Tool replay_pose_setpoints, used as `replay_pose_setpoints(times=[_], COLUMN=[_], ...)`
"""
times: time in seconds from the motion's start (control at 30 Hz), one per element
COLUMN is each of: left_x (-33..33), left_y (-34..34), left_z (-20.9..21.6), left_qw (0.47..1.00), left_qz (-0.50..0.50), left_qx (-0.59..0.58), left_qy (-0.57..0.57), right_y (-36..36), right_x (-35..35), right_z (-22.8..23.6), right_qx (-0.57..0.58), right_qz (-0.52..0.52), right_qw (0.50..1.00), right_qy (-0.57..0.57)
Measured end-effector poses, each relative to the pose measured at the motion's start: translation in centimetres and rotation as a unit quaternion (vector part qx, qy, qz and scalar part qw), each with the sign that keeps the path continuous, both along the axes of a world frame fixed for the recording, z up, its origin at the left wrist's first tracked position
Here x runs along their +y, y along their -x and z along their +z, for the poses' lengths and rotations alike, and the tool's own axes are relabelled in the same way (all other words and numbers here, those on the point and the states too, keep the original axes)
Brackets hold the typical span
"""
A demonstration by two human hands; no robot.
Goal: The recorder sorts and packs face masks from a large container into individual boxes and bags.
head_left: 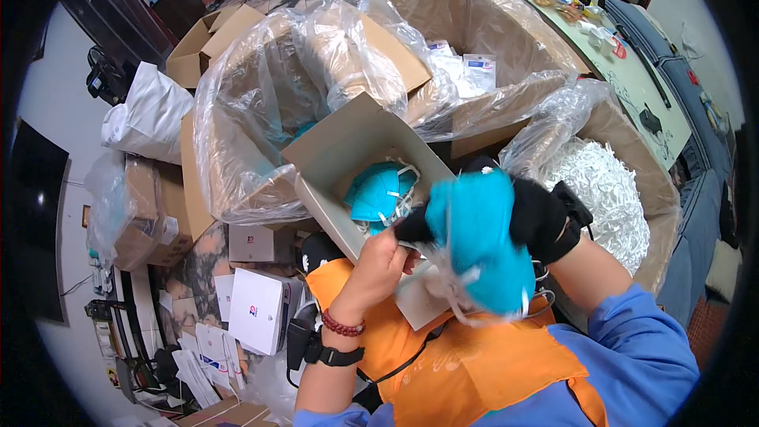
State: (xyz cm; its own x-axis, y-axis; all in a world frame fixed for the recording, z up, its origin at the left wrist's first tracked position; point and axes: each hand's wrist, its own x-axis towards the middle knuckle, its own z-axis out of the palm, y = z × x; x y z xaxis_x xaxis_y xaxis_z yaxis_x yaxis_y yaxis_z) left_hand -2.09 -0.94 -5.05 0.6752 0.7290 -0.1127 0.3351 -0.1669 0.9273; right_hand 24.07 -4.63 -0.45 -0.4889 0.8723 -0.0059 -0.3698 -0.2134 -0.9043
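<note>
Teal cup-shaped face masks [484,229] with white straps are held over my lap, smeared by motion; I cannot tell how many. My right hand [541,217], in a black glove, is closed around their far right side. My left hand [381,262], bare-skinned, is closed at their left, where a white strap reaches its fingers. A black patch beside those fingers is too unclear to place. Left of the masks, an open cardboard box [336,146] tilts on my lap, with more teal masks [379,194] and tangled straps inside. An orange apron [474,364] covers my lap.
Large plastic-lined cartons stand ahead: one [261,71] at left, one [506,16] with white packets [478,71]. A carton at right holds white strips [597,198]. White boxes [257,308] lie at lower left. A cluttered table [632,71] stands at far right.
</note>
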Motion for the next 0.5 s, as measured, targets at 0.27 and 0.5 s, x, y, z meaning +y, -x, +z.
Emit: replay_pose_setpoints(times=[0.27,0.5], left_x=[-0.6,-1.7], left_y=[0.4,-0.5], left_z=[3.5,2.3], left_qw=[0.967,0.997], left_qz=[0.030,0.055], left_qx=[0.111,0.019], left_qy=[-0.225,-0.051], right_y=[3.1,4.8], right_x=[0.4,-1.3], right_z=[1.7,1.5], right_qx=[-0.416,-0.183], right_qz=[0.169,-0.065], right_qw=[0.884,0.974], right_qy=[-0.128,0.115])
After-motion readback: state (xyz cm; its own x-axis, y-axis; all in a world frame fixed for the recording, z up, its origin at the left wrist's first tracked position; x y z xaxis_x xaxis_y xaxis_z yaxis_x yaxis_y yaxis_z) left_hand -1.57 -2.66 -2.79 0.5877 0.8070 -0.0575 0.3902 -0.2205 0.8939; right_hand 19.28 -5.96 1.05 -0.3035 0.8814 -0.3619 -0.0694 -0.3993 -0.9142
